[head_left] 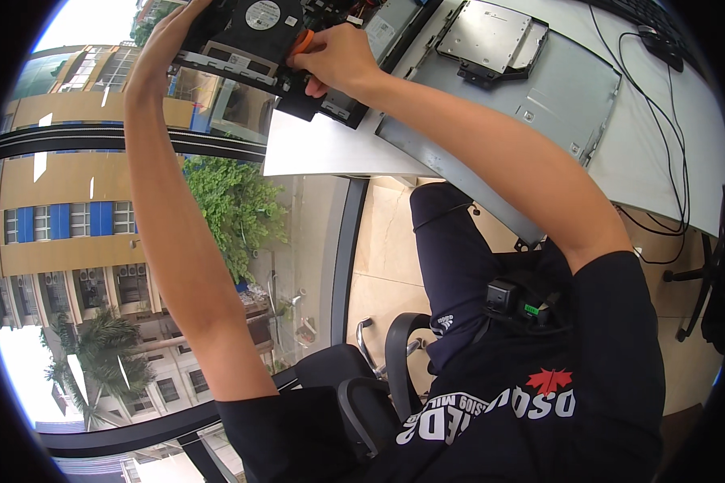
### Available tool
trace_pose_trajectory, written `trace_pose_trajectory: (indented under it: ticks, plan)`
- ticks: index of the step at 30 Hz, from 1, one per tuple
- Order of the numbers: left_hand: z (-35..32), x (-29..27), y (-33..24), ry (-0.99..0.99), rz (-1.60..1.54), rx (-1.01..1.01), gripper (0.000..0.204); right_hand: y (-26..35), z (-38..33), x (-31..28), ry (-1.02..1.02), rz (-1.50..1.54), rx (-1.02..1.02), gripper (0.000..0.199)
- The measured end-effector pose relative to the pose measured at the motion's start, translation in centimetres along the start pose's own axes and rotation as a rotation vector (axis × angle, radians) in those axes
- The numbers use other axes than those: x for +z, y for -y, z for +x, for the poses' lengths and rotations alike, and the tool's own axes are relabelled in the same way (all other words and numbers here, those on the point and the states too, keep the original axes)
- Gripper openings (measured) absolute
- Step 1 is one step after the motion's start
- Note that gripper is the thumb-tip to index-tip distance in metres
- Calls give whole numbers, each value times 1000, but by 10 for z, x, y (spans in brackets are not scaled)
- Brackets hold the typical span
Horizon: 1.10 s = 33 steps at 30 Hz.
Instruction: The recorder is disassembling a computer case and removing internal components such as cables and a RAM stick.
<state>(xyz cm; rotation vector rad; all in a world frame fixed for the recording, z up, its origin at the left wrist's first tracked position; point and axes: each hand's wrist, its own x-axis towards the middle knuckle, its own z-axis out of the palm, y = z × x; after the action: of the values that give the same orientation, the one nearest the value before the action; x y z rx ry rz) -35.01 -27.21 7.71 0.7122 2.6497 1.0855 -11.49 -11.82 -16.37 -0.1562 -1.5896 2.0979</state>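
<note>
My left hand (168,39) is at the upper left, against the side of a black computer part (217,34) with a round, pale-labelled fan hub and a metal edge strip. Its fingers curl round the part's far side and run partly out of the picture. My right hand (340,58) is closed in a pinch on a small orange handle (301,43), like a screwdriver's, at the part's right side. The handle's tip is hidden. Beneath lies an opened computer case (388,30) with wires and boards inside.
On the white desk (660,153) lies a grey metal side panel (568,88), jutting over the near edge, with a silver optical drive (491,36) on it. A black mouse (662,47), cables and a keyboard (624,11) are at the right. A window borders the left.
</note>
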Motion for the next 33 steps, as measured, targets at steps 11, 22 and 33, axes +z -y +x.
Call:
trace_pose_trajectory:
  ticks: [11,22,33]
  plan:
    - [-109,129,-66,-73,288,320,61,-36,20,7,-273,-427,-337,22]
    - [-95,122,-64,-42,275,263,63,-33,16,9,-236,-526,-314,21]
    - [-67,110,-53,4,208,226,64,-20,20,-12,-87,-494,-35,17]
